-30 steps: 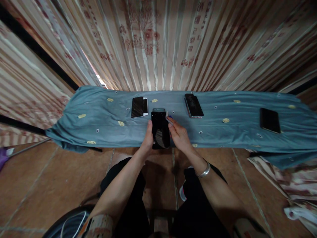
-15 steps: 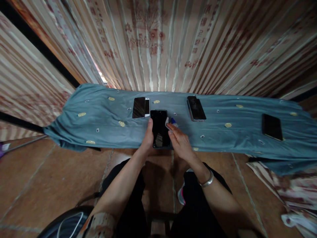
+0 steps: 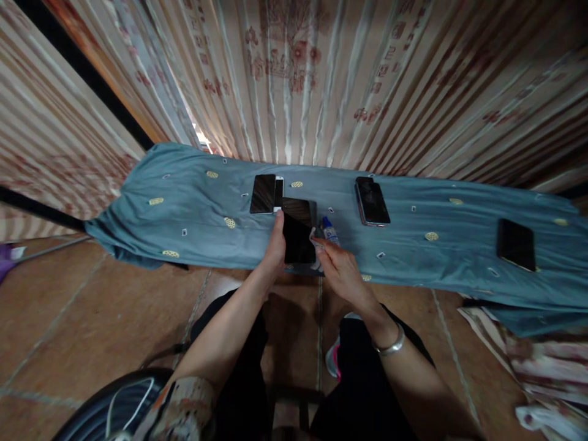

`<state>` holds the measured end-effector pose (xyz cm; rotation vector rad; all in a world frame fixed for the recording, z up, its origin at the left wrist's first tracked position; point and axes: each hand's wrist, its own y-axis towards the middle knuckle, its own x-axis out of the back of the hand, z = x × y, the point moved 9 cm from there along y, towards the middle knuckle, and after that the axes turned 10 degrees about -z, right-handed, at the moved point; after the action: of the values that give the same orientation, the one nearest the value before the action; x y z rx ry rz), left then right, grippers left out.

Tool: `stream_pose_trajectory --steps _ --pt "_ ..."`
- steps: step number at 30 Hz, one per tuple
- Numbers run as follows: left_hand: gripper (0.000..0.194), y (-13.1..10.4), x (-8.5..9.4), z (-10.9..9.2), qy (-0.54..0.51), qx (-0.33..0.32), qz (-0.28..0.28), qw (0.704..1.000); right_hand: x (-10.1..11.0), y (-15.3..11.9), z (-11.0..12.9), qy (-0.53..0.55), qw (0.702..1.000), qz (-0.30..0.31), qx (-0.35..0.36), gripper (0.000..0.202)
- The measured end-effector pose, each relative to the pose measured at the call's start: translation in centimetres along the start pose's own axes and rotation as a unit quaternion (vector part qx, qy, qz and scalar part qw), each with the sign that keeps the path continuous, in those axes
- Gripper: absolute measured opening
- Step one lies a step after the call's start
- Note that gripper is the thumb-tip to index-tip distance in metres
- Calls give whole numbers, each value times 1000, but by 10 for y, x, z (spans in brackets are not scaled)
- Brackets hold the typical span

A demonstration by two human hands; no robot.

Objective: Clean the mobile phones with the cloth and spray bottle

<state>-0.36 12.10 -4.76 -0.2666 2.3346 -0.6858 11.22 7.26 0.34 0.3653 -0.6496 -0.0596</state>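
Sliding down the phone (image 3: 297, 237), right hand (image 3: 340, 263) is pinching a cloth (image 3: 313, 233); left hand (image 3: 275, 246) is gripping the phone, its long axis pointing toward the curtain (image 3: 257, 110).

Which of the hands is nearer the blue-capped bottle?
Right. The right hand is just on the near side of the blue-capped bottle, contact unclear; the left hand is farther left, at the left edge of the black phone.
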Motion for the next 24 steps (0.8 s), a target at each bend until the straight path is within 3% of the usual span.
stream_pose_trajectory --steps 7,11,24 --pt "62 4 -4 -10 -24 -30 16 999 3 -4 -9 35 998 7 -51 36" --pt "68 6 -4 -6 -22 -2 16 1000 0 -5 -17 25 997 15 -67 38" --pt "66 11 -3 -1 -42 -8 -11 999 2 -6 -14 -46 998 -29 -36 40"
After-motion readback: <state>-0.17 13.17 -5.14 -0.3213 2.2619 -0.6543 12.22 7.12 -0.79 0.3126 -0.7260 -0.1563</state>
